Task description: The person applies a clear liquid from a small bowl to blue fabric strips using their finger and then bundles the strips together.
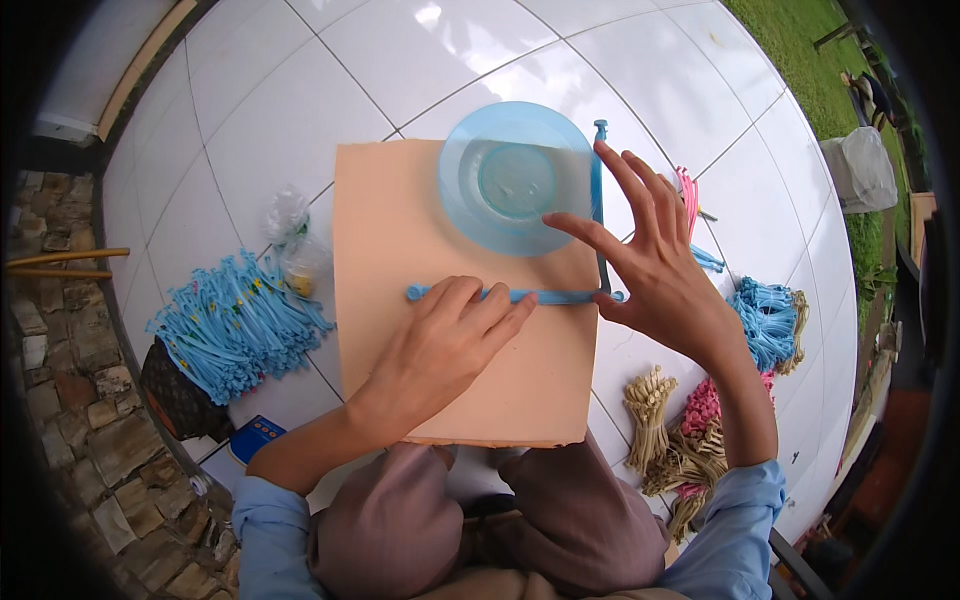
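Observation:
A blue strip with knobbed ends [522, 297] lies crosswise on a tan board [390, 215] resting over my knees. The fingers of my left hand [440, 335] are bent and pressed together on its left and middle part, pinning it to the board. Above its right end, my right hand [665, 260] has its fingers spread, with the thumb close to that end. A second blue strip [597, 180] runs along the board's right edge, beside the right fingertips. A translucent blue plate [465, 215] sits on the far part of the board, near the right index finger.
Left on the white tiles [250, 90] lies a large pile of blue strips [235, 320], with a clear plastic bag [298, 245] behind it. Blue bundles [765, 325], beige bundles [650, 405] and pink bundles [705, 405] lie on the right. A blue box [252, 438] stands lower left.

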A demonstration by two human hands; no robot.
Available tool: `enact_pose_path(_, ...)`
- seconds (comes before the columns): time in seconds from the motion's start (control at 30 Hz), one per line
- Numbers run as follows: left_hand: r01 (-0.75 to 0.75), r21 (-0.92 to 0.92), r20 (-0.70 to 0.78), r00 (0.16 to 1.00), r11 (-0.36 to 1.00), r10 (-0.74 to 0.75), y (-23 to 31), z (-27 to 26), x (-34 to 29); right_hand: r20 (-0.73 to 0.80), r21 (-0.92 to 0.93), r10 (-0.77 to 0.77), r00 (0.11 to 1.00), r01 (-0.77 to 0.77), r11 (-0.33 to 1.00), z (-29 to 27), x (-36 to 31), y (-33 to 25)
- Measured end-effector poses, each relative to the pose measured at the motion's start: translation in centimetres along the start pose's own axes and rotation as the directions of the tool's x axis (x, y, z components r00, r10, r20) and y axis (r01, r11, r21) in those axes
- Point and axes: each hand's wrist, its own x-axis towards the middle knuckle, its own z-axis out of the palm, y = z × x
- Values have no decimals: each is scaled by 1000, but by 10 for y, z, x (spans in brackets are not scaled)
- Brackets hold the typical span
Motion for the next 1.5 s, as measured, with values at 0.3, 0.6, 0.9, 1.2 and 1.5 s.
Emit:
enact_pose_path(0.3, 11, -75, 16, 1000, 997, -10, -3, 0, 3, 101, -104, -47, 994, 57, 993, -5, 25, 1)
enact_pose_path(0.6, 18, -132, 23, 1000, 991, -15, -5, 3, 2, 68, -119, -27, 997, 35, 992, -7, 27, -3)
enact_pose_path(0.9, 18, -144, -14, 1000, 989, -20, -9, 6, 1, -153, 191, 80, 985, -50, 980, 7, 14, -8)
enact_pose_path(1.2, 18, -165, -36, 999, 986, -24, -8, 6, 2, -183, 58, -3, 983, 14, 998, 15, 23, -7)
enact_pose_path(1.5, 25, -170, -27, 999, 985, -30, -9, 5, 2, -170, -16, -90, 981, 88, 996, 19, 26, -3)
